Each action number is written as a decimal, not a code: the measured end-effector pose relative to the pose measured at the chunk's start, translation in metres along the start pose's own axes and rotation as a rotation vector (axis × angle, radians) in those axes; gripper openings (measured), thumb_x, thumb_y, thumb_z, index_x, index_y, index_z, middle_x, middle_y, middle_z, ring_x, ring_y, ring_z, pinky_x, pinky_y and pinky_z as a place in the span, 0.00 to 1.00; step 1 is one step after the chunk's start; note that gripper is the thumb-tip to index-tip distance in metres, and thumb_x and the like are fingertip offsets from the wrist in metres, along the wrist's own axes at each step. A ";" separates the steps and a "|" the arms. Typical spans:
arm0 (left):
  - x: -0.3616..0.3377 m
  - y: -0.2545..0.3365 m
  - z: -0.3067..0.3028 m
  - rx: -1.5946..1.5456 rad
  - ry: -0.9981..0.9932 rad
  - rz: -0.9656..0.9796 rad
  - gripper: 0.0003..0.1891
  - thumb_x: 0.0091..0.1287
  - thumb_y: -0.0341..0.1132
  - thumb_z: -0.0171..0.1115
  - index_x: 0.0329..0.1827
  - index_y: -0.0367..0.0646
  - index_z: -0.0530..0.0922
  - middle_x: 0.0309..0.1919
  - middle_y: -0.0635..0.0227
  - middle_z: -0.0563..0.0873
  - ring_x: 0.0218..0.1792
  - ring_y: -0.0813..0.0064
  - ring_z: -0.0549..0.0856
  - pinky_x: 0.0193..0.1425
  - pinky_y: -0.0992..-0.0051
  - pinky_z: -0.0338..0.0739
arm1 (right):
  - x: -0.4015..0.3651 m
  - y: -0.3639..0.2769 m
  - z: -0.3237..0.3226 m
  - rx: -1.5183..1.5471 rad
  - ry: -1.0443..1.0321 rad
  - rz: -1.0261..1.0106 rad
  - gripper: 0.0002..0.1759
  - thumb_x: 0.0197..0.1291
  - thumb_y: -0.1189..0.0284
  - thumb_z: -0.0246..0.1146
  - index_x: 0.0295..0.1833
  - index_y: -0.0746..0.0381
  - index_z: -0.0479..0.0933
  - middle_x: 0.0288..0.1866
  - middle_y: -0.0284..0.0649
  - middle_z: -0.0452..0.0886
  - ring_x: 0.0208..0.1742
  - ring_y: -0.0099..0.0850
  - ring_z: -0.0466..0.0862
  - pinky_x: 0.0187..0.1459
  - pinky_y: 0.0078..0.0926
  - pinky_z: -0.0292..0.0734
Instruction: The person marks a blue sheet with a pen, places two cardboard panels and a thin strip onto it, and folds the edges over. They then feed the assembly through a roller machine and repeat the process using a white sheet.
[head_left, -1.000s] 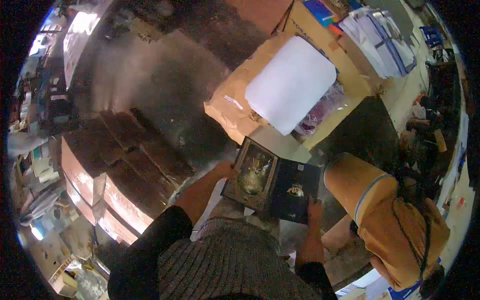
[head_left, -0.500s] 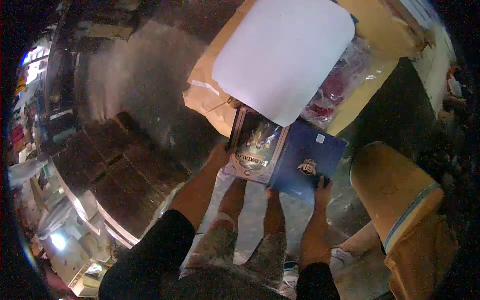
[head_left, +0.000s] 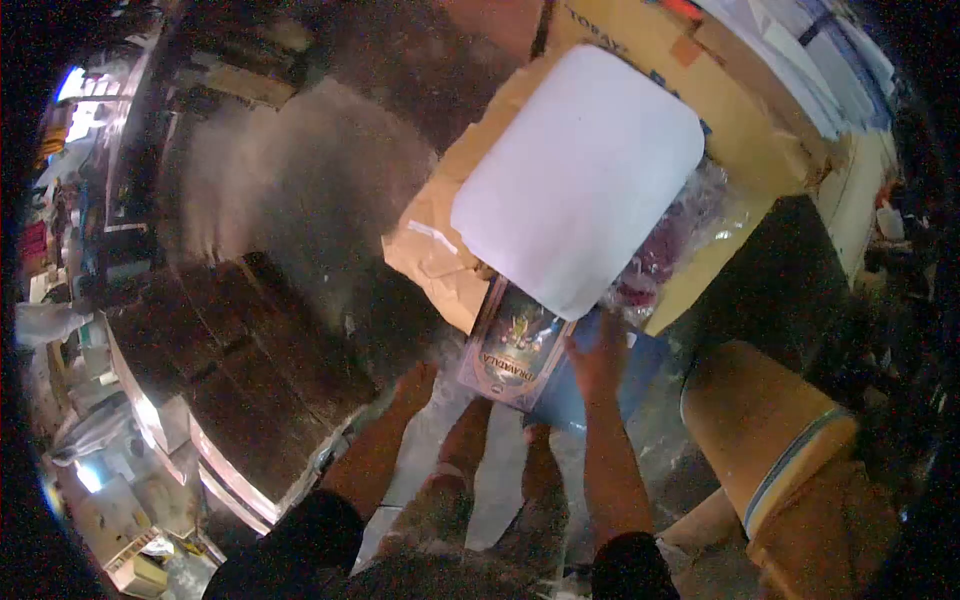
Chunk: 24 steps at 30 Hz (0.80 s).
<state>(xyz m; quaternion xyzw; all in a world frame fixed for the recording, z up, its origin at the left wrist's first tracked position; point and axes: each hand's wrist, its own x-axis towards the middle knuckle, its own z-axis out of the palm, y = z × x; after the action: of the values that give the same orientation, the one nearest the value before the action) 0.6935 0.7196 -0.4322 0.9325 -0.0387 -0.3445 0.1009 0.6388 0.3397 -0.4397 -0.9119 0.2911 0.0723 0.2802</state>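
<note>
An open book is held in front of me, its decorated front cover (head_left: 512, 348) to the left and its blue back cover (head_left: 620, 385) to the right. My right hand (head_left: 598, 362) lies over the book's middle, gripping it near the spine. My left hand (head_left: 428, 376) reaches the book's left edge from below and holds it; the fingers are dim and partly hidden. The book's top edge is tucked under a large white sheet (head_left: 580, 175) that rests on a torn brown carton (head_left: 440, 250).
A yellow carton (head_left: 640, 50) with papers stands behind the white sheet, and red items in clear plastic (head_left: 665, 255) show beneath it. Dark stacked cartons (head_left: 250, 350) fill the left. Another person's orange sleeve (head_left: 770, 430) is close on the right. My legs (head_left: 470, 470) are below.
My right hand has moved from the book's lower right corner to its middle. The book has been pushed up and further under the white sheet.
</note>
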 end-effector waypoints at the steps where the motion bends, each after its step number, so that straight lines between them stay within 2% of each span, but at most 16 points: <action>1: 0.006 -0.075 0.047 0.354 -0.107 0.232 0.15 0.75 0.40 0.53 0.55 0.42 0.81 0.41 0.51 0.87 0.43 0.48 0.85 0.48 0.51 0.80 | 0.024 -0.029 -0.001 -0.078 0.051 -0.114 0.59 0.50 0.47 0.76 0.81 0.60 0.56 0.82 0.59 0.53 0.82 0.54 0.57 0.78 0.53 0.56; 2: 0.011 -0.140 0.086 0.681 -0.135 0.502 0.14 0.74 0.34 0.51 0.55 0.44 0.83 0.39 0.54 0.86 0.38 0.51 0.83 0.46 0.51 0.81 | 0.045 -0.054 -0.003 -0.158 0.104 -0.228 0.61 0.48 0.45 0.77 0.81 0.59 0.55 0.83 0.58 0.52 0.82 0.54 0.56 0.78 0.55 0.55; 4: -0.051 -0.103 0.043 0.275 -0.082 0.423 0.14 0.73 0.39 0.57 0.52 0.39 0.81 0.39 0.50 0.85 0.41 0.46 0.85 0.45 0.50 0.79 | 0.071 -0.079 0.008 -0.199 0.121 -0.265 0.62 0.47 0.46 0.77 0.82 0.59 0.55 0.83 0.58 0.51 0.83 0.54 0.55 0.78 0.57 0.55; 5: -0.063 -0.120 0.052 0.183 -0.124 0.417 0.14 0.74 0.39 0.57 0.52 0.38 0.81 0.39 0.50 0.84 0.42 0.47 0.85 0.48 0.51 0.79 | 0.080 -0.088 0.012 -0.236 0.125 -0.288 0.63 0.46 0.46 0.78 0.82 0.58 0.54 0.84 0.58 0.50 0.83 0.54 0.54 0.78 0.58 0.55; 6: -0.078 -0.142 0.063 0.090 -0.172 0.409 0.14 0.75 0.40 0.56 0.51 0.38 0.81 0.39 0.50 0.84 0.44 0.48 0.85 0.51 0.51 0.80 | 0.083 -0.096 0.010 -0.246 0.000 -0.251 0.60 0.48 0.49 0.78 0.81 0.58 0.56 0.84 0.56 0.51 0.83 0.53 0.54 0.77 0.59 0.55; 8: -0.122 -0.147 0.045 0.033 -0.336 0.161 0.18 0.78 0.44 0.52 0.51 0.36 0.81 0.39 0.48 0.84 0.46 0.47 0.85 0.56 0.52 0.79 | 0.077 -0.094 0.023 -0.298 0.008 -0.272 0.57 0.50 0.51 0.77 0.81 0.58 0.57 0.84 0.54 0.52 0.83 0.53 0.54 0.77 0.58 0.57; 9: -0.136 -0.168 0.056 0.030 -0.331 0.163 0.18 0.78 0.44 0.52 0.51 0.36 0.81 0.39 0.48 0.84 0.46 0.47 0.85 0.56 0.52 0.79 | 0.071 -0.091 0.030 -0.350 0.004 -0.283 0.54 0.52 0.53 0.76 0.80 0.58 0.59 0.83 0.52 0.53 0.83 0.52 0.55 0.76 0.57 0.59; 10: -0.149 -0.194 0.071 -0.027 -0.343 0.023 0.21 0.78 0.47 0.50 0.51 0.36 0.81 0.41 0.47 0.84 0.47 0.45 0.84 0.57 0.51 0.78 | 0.067 -0.090 0.029 -0.359 0.005 -0.317 0.46 0.56 0.55 0.74 0.77 0.59 0.63 0.83 0.50 0.56 0.82 0.50 0.58 0.75 0.52 0.63; 11: -0.154 -0.206 0.077 -0.084 -0.354 -0.116 0.24 0.79 0.50 0.48 0.51 0.36 0.81 0.43 0.46 0.85 0.47 0.44 0.84 0.58 0.49 0.78 | 0.062 -0.085 0.034 -0.364 0.008 -0.323 0.46 0.56 0.55 0.74 0.77 0.59 0.63 0.83 0.50 0.56 0.82 0.50 0.58 0.75 0.52 0.63; 13: -0.169 -0.193 0.057 -0.015 -0.400 -0.180 0.25 0.79 0.51 0.47 0.51 0.35 0.81 0.46 0.45 0.85 0.49 0.42 0.84 0.59 0.48 0.77 | 0.064 -0.071 0.045 -0.431 -0.024 -0.389 0.38 0.57 0.60 0.72 0.71 0.60 0.70 0.79 0.47 0.64 0.80 0.47 0.63 0.72 0.48 0.68; 14: -0.176 -0.185 0.047 0.067 -0.457 -0.256 0.27 0.79 0.53 0.45 0.52 0.35 0.81 0.49 0.44 0.85 0.50 0.41 0.83 0.61 0.47 0.76 | 0.069 -0.070 0.042 -0.379 0.033 -0.418 0.26 0.60 0.66 0.67 0.64 0.59 0.75 0.68 0.44 0.77 0.71 0.45 0.76 0.66 0.44 0.75; 15: -0.176 -0.191 0.049 0.057 -0.443 -0.250 0.27 0.79 0.53 0.45 0.52 0.35 0.81 0.49 0.44 0.85 0.50 0.41 0.83 0.61 0.47 0.76 | 0.071 -0.082 0.025 -0.385 0.047 -0.429 0.26 0.60 0.66 0.67 0.64 0.59 0.75 0.68 0.44 0.77 0.71 0.45 0.76 0.66 0.44 0.75; 17: -0.180 -0.212 0.052 0.036 -0.385 0.127 0.25 0.79 0.50 0.46 0.51 0.34 0.82 0.49 0.44 0.85 0.52 0.43 0.83 0.62 0.48 0.76 | 0.067 -0.108 -0.016 -0.347 -0.262 -0.350 0.18 0.62 0.70 0.60 0.58 0.58 0.78 0.54 0.42 0.85 0.56 0.46 0.85 0.56 0.45 0.82; 20: -0.179 -0.120 -0.044 0.016 -0.220 0.044 0.23 0.80 0.47 0.44 0.54 0.36 0.81 0.45 0.47 0.84 0.53 0.47 0.83 0.60 0.50 0.78 | 0.067 -0.134 -0.047 -0.319 -0.115 -0.432 0.15 0.64 0.71 0.55 0.55 0.57 0.80 0.47 0.44 0.87 0.48 0.47 0.87 0.49 0.46 0.84; 22: -0.174 -0.045 -0.138 0.118 -0.475 0.080 0.20 0.79 0.44 0.47 0.58 0.39 0.80 0.46 0.49 0.84 0.54 0.50 0.83 0.58 0.53 0.79 | 0.065 -0.151 -0.067 -0.295 -0.147 -0.446 0.15 0.64 0.72 0.55 0.54 0.57 0.81 0.47 0.46 0.86 0.48 0.48 0.87 0.48 0.47 0.84; 24: -0.153 -0.100 -0.077 0.228 -0.307 0.214 0.20 0.76 0.45 0.51 0.60 0.40 0.79 0.50 0.49 0.85 0.57 0.51 0.82 0.56 0.53 0.80 | 0.048 -0.169 -0.093 -0.265 -0.181 -0.452 0.15 0.65 0.72 0.54 0.54 0.58 0.81 0.47 0.47 0.86 0.48 0.48 0.87 0.47 0.48 0.84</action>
<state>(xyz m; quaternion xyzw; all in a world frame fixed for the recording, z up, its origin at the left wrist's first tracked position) 0.6273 0.8515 -0.2997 0.8651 -0.1910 -0.4632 0.0234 0.7720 0.3782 -0.2975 -0.9722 0.0422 0.1269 0.1923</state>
